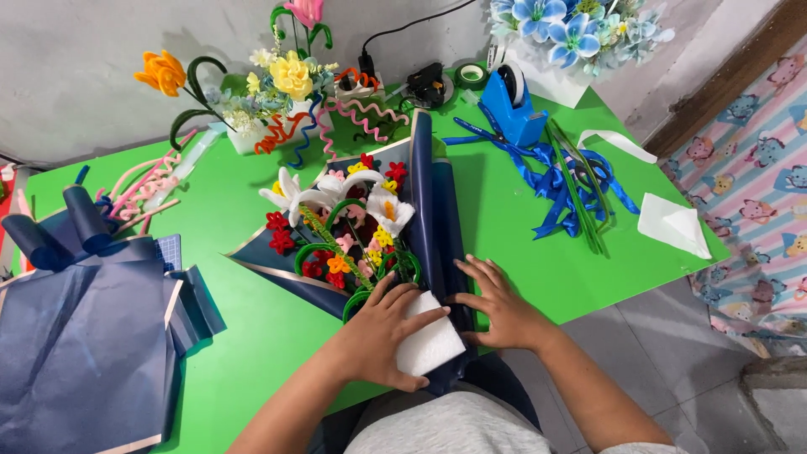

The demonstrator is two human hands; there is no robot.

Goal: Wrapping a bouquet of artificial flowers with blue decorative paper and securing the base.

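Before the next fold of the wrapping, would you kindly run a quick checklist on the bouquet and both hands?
1. Left hand on the white foam block: ok.
2. Right hand flat on the dark blue wrapping paper: ok.
3. Flower bouquet lying inside the paper: ok.
4. Paper fold on the right side raised along the flowers: ok.
5. Stems secured under the block: cannot tell.
6. Blue ribbon apart from the bouquet on the green table: ok.

I saw a pipe-cleaner flower bouquet lying flat on the green table, heads pointing away from me: white lilies among small red, yellow and pink blooms. Dark blue wrapping paper lay under it, its right side folded upward. A white foam block capped the stem end, nearest me.
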